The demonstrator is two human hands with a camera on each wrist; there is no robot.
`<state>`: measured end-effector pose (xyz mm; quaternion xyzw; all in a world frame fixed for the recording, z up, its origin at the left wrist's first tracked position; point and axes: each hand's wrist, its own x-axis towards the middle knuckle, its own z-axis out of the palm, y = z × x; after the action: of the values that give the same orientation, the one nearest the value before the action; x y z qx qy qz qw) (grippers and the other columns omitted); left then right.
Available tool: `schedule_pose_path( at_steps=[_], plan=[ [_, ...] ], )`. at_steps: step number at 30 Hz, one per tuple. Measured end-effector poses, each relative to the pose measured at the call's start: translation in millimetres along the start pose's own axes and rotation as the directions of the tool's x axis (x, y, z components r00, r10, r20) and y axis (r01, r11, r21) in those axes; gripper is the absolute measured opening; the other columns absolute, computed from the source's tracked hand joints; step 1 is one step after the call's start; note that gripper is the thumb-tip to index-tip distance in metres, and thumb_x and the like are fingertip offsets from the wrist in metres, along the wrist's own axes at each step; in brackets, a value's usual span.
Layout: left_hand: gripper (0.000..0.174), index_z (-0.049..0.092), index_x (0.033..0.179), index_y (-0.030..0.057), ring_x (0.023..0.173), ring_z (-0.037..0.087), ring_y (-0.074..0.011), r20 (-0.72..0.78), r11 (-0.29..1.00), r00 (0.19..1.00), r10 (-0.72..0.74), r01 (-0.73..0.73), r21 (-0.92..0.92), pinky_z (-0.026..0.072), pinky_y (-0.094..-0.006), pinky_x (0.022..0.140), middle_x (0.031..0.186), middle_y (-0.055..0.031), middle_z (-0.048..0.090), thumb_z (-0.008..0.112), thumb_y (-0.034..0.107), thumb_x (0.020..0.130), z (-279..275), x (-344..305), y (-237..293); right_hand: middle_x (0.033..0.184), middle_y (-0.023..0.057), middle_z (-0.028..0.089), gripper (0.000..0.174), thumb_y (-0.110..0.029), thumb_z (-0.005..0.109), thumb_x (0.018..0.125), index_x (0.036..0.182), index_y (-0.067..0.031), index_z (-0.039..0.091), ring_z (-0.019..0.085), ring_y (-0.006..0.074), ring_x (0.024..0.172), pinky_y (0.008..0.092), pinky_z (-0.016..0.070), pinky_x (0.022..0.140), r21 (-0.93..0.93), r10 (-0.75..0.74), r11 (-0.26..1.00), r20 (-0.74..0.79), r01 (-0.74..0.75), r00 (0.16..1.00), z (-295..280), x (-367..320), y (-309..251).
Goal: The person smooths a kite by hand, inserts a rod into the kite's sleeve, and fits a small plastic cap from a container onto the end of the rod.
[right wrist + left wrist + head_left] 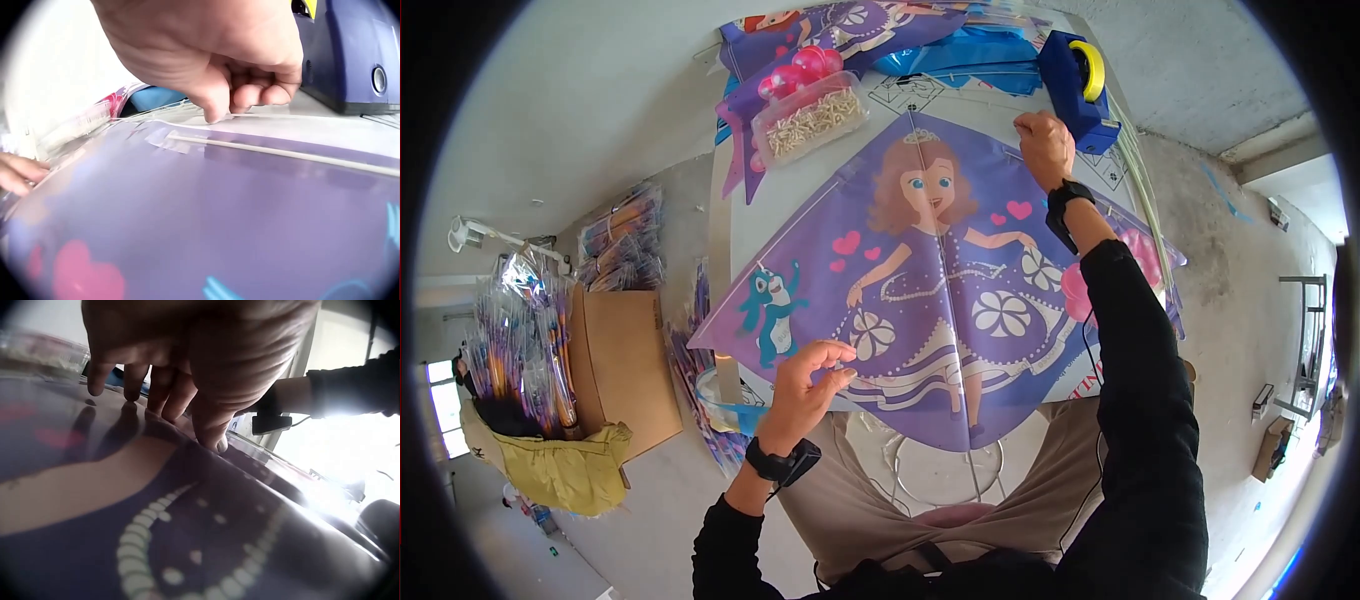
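A purple kite (915,230) printed with a princess lies face up over the table, its lower tip past the front edge. My left hand (808,385) is over its lower left part, fingers loosely bent and spread. In the left wrist view the fingertips (130,392) and thumb point down at the printed sheet. My right hand (1047,148) is at the upper right edge, beside a blue tape dispenser (1075,95). Its fingers are curled and the thumb tip points down by the edge; nothing shows in its grasp. A thin white rod (281,150) runs along that edge, clear tape at its end.
A clear box (812,120) of small pale pieces stands at the back left, near pink balls (805,70). Blue plastic (970,60) and another printed sheet (860,25) lie behind. Long pale rods (1135,160) line the right edge. A cardboard box (630,370) stands left on the floor.
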<state>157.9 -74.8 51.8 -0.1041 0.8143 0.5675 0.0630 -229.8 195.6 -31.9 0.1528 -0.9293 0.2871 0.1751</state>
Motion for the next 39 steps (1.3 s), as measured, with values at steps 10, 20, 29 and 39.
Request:
schedule_pose_path(
  at_steps=[10, 20, 29, 39],
  plan=[
    [0.031, 0.064, 0.107, 0.0016, 0.104, 0.062, -0.0299, 0.035, 0.933, 0.978, 0.206, -0.208, 0.292, 0.0519, -0.0356, 0.084, 0.113, -0.0122, 0.066, 0.072, -0.002, 0.077, 11.4, -10.1, 10.0, 0.093, 0.0095, 0.068, 0.014, -0.009, 0.064, 0.079, 0.090, -0.0085, 0.072, 0.062, 0.0333, 0.096, 0.0429, 0.0521, 0.080, -0.163, -0.185, 0.970, -0.014, 0.181, 0.983, -34.0, -24.8, 13.4],
    [0.069, 0.048, 0.136, 0.0028, 0.138, 0.036, -0.0352, 0.284, 0.589, 0.898, 0.335, -0.435, 0.681, 0.0376, -0.0482, 0.104, 0.149, -0.0118, 0.039, 0.077, 0.015, 0.075, 53.8, 1.3, 13.2, 0.105, 0.0110, 0.066, 0.030, -0.017, 0.074, 0.076, 0.104, -0.0079, 0.069, 0.060, 0.0336, 0.102, 0.0417, 0.0501, 0.088, 0.076, -0.317, 0.948, 0.287, 0.309, 0.904, -115.4, -139.6, -32.2],
    [0.082, 0.045, 0.142, 0.0090, 0.143, 0.027, -0.0364, 0.251, 0.536, 0.904, 0.346, -0.410, 0.737, 0.0339, -0.0620, 0.104, 0.154, -0.0085, 0.032, 0.081, 0.036, 0.074, 94.6, 22.2, 1.0, 0.137, 0.0160, 0.049, 0.066, -0.022, 0.080, 0.071, 0.132, -0.0117, 0.055, 0.046, 0.0363, 0.123, 0.0475, 0.0401, 0.102, -0.089, -0.156, 0.973, 0.431, 0.214, 0.889, -175.3, -234.3, -15.2],
    [0.069, 0.049, 0.137, 0.0060, 0.143, 0.031, -0.0314, 0.209, 0.459, 0.889, 0.408, -0.398, 0.794, 0.0358, -0.0589, 0.104, 0.151, -0.0092, 0.038, 0.078, 0.029, 0.079, 75.5, 53.2, 6.7, 0.137, 0.0166, 0.050, 0.070, -0.024, 0.080, 0.072, 0.134, -0.0097, 0.053, 0.044, 0.0367, 0.127, 0.0493, 0.0353, 0.106, -0.130, -0.110, 0.975, 0.410, 0.178, 0.905, -182.5, -240.8, -18.9]
  ],
)
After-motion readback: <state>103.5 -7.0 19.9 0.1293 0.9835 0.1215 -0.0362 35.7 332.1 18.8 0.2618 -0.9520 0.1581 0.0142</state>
